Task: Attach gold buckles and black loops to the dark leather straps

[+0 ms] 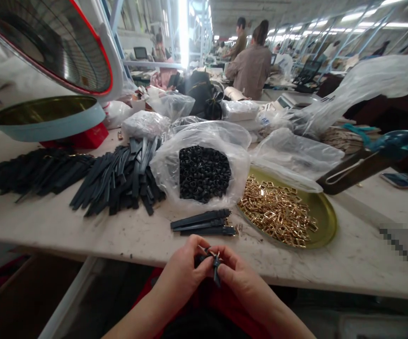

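My left hand [185, 264] and my right hand [238, 272] meet at the table's front edge, both closed on one dark strap [216, 273]. A small glint of gold shows at the strap between my fingertips; most of it is covered by the fingers. Just beyond my hands lie several finished-looking dark straps [204, 222] with gold metal at their right ends. Behind them a clear plastic bag [165, 181] stands open, full of small black loops [204, 174]. To the right, a heap of gold rectangular buckles [274, 212] fills much of a round gold-coloured tray [327, 226].
Two piles of dark straps, one near the bag [115, 179] and one farther left [41, 172], cover the table's left. A blue pan on a red base [48, 120] and a fan [59, 42] stand behind. A brown handle-like object [345, 172] juts over the tray. People [249, 66] work beyond.
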Tool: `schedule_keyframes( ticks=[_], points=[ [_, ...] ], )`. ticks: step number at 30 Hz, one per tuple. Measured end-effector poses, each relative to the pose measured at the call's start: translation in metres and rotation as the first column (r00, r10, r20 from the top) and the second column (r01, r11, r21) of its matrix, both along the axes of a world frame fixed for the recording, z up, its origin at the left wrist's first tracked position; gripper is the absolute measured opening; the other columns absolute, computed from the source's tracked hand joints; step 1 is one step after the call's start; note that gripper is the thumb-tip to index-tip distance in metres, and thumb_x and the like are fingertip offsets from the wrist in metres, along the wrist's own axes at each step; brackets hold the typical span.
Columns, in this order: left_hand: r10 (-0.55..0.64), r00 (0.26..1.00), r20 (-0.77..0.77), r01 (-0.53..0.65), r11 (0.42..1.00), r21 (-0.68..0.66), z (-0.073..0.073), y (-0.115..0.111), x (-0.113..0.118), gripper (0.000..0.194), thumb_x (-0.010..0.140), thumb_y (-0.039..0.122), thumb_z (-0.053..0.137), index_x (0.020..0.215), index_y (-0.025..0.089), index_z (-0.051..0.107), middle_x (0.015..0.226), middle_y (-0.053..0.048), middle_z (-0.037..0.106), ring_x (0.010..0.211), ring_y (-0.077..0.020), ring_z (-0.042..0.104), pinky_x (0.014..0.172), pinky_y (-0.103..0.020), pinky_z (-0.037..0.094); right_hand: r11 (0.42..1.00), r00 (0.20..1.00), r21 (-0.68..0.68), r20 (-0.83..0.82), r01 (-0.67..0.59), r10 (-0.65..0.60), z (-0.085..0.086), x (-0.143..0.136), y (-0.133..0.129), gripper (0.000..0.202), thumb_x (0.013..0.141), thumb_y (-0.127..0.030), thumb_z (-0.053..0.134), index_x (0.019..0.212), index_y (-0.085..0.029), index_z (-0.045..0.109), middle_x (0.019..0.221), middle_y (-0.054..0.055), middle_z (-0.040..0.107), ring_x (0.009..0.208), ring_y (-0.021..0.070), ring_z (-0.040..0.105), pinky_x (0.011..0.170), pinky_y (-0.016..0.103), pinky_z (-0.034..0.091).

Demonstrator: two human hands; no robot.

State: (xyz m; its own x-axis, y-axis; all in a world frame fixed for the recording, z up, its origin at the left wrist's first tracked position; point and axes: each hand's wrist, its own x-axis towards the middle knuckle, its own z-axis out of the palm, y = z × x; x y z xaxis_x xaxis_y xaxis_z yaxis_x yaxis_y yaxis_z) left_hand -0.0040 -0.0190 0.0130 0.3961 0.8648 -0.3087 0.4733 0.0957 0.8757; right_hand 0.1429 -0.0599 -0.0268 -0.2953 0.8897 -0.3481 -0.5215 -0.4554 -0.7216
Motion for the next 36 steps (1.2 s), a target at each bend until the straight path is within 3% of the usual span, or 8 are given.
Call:
schedule_keyframes(
  ticks=[4, 8, 14, 20, 24, 27, 32, 36],
  points=[
    [-0.022, 0.974, -0.225, 0.041, 0.996, 0.081, -0.002, 0.000, 0.001, 0.012, 0.078, 0.031, 0.049, 0.080, 0.019, 0.053, 0.068, 0.000, 0.060, 0.064, -0.0161, 0.055, 0.058, -0.025, 0.037, 0.999, 0.999, -0.030, 0.012, -0.034, 0.035, -0.009, -0.002, -0.004, 0.036, 0.064, -0.035, 0.074, 0.088, -0.016, 0.055, 0.080, 0.001, 0.059, 0.072, 0.0126, 0.053, 0.067, 0.024, 0.039],
    [-0.058, 0.950, -0.308, 0.089, 0.992, 0.086, 0.000, -0.002, 0.001, 0.015, 0.077, 0.034, 0.051, 0.075, 0.019, 0.054, 0.066, 0.000, 0.060, 0.063, -0.0166, 0.054, 0.057, -0.025, 0.035, 0.994, 0.998, -0.096, -0.021, -0.054, 0.052, -0.003, -0.003, -0.005, 0.032, 0.062, -0.030, 0.074, 0.081, -0.017, 0.053, 0.071, -0.002, 0.055, 0.064, 0.0110, 0.050, 0.062, 0.022, 0.038],
    [-0.082, 0.969, -0.231, 0.101, 0.992, 0.071, 0.002, -0.010, 0.000, 0.016, 0.076, 0.034, 0.052, 0.073, 0.018, 0.057, 0.069, 0.000, 0.062, 0.066, -0.0162, 0.055, 0.059, -0.025, 0.036, 0.987, 0.988, -0.152, -0.151, -0.046, 0.023, 0.015, -0.009, -0.012, 0.042, 0.050, -0.030, 0.080, 0.070, -0.019, 0.045, 0.064, -0.005, 0.051, 0.059, 0.0098, 0.048, 0.060, 0.022, 0.037],
    [-0.179, 0.983, -0.042, 0.177, 0.983, -0.050, 0.010, -0.022, -0.008, 0.015, 0.077, 0.026, 0.052, 0.084, 0.017, 0.061, 0.076, -0.001, 0.065, 0.071, -0.0158, 0.056, 0.064, -0.025, 0.039, 0.993, 0.979, -0.115, -0.203, 0.011, -0.034, 0.019, -0.008, -0.022, 0.041, 0.055, -0.033, 0.078, 0.063, -0.019, 0.040, 0.059, -0.005, 0.048, 0.057, 0.0091, 0.047, 0.059, 0.021, 0.038],
    [-0.179, 0.975, 0.130, 0.200, 0.964, -0.176, 0.012, -0.030, -0.015, 0.018, 0.077, 0.024, 0.051, 0.090, 0.015, 0.062, 0.073, 0.001, 0.063, 0.067, -0.0133, 0.055, 0.061, -0.023, 0.040, 0.989, 0.987, -0.024, 0.079, 0.144, -0.142, 0.012, -0.007, -0.025, 0.039, 0.061, -0.043, 0.073, 0.068, -0.020, 0.042, 0.058, -0.006, 0.044, 0.053, 0.0096, 0.044, 0.056, 0.024, 0.039],
    [-0.143, 0.966, 0.217, 0.194, 0.951, -0.239, 0.010, -0.034, -0.016, 0.025, 0.076, 0.020, 0.051, 0.098, 0.015, 0.061, 0.077, 0.000, 0.063, 0.069, -0.0128, 0.056, 0.063, -0.022, 0.042, 0.958, 0.846, 0.174, 0.452, 0.228, -0.283, 0.004, -0.005, -0.029, 0.035, 0.065, -0.041, 0.070, 0.081, -0.021, 0.045, 0.064, -0.005, 0.048, 0.055, 0.0104, 0.045, 0.056, 0.023, 0.039],
    [-0.117, 0.945, 0.305, 0.213, 0.928, -0.305, 0.004, -0.038, -0.016, 0.034, 0.074, 0.015, 0.051, 0.107, 0.015, 0.059, 0.092, -0.003, 0.066, 0.072, -0.0136, 0.060, 0.067, -0.025, 0.046, 0.915, 0.586, 0.357, 0.788, -0.185, -0.189, -0.001, 0.004, -0.037, 0.012, 0.081, -0.033, 0.051, 0.083, -0.021, 0.053, 0.068, -0.001, 0.056, 0.061, 0.0135, 0.050, 0.057, 0.025, 0.038],
    [-0.078, 0.953, 0.294, 0.194, 0.900, -0.391, -0.003, -0.039, -0.016, 0.029, 0.073, 0.018, 0.052, 0.101, 0.015, 0.061, 0.090, -0.003, 0.067, 0.068, -0.0128, 0.061, 0.065, -0.024, 0.046, 0.849, 0.493, 0.374, 0.855, -0.372, -0.161, 0.001, 0.011, -0.039, 0.009, 0.081, -0.027, 0.050, 0.085, -0.021, 0.055, 0.075, 0.001, 0.060, 0.068, 0.0154, 0.054, 0.061, 0.026, 0.039]
  ],
)
